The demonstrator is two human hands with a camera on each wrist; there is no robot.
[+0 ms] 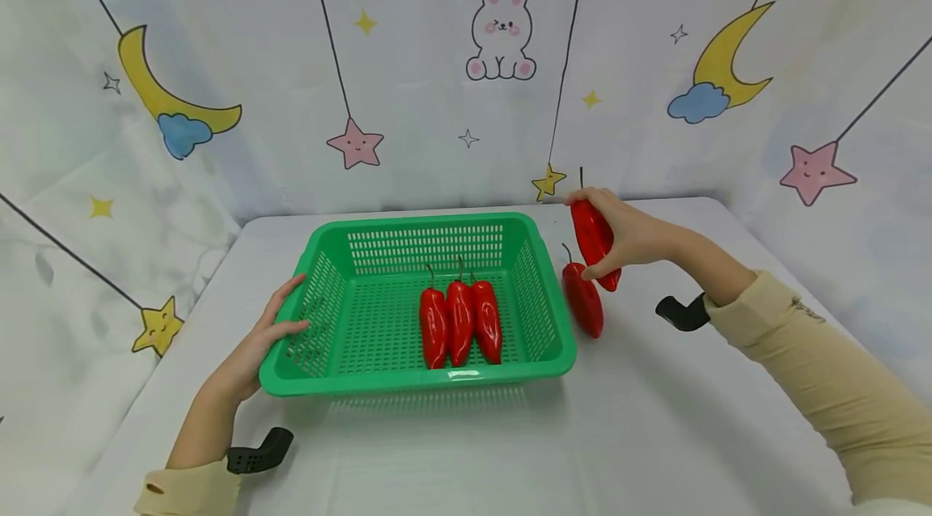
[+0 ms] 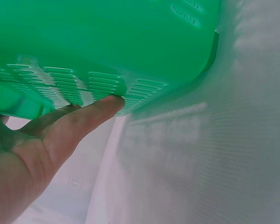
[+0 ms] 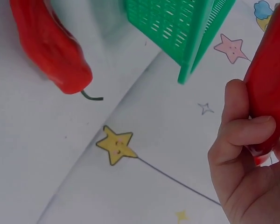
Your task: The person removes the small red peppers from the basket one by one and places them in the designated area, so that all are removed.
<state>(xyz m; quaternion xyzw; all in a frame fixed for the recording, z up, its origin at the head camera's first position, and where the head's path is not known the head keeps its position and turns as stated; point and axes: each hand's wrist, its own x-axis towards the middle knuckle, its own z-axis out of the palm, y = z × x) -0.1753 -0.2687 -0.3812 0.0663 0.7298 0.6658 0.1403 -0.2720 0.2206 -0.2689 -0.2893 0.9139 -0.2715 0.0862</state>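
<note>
A green slotted plastic basket (image 1: 418, 382) stands on the table, with three red chili peppers (image 1: 459, 322) side by side toward its right half. My left hand (image 1: 251, 350) is at the basket's left end, its fairly straight fingers against the side; in the left wrist view, a fingertip (image 2: 113, 103) touches the slotted wall. To the right of the basket, my right hand (image 1: 635, 233) holds another red chili pepper (image 1: 591, 231) between thumb and fingers, stem up. Below it, one more red chili pepper (image 1: 584, 302) lies on the table beside the basket's right side.
The white-covered table (image 1: 451, 459) runs back to a pale cloth backdrop (image 1: 437, 79) printed with stars, moons and a bunny. Black wrist-worn devices (image 1: 260, 451) sit at both cuffs. The basket's right wall rises between the loose pepper and those inside.
</note>
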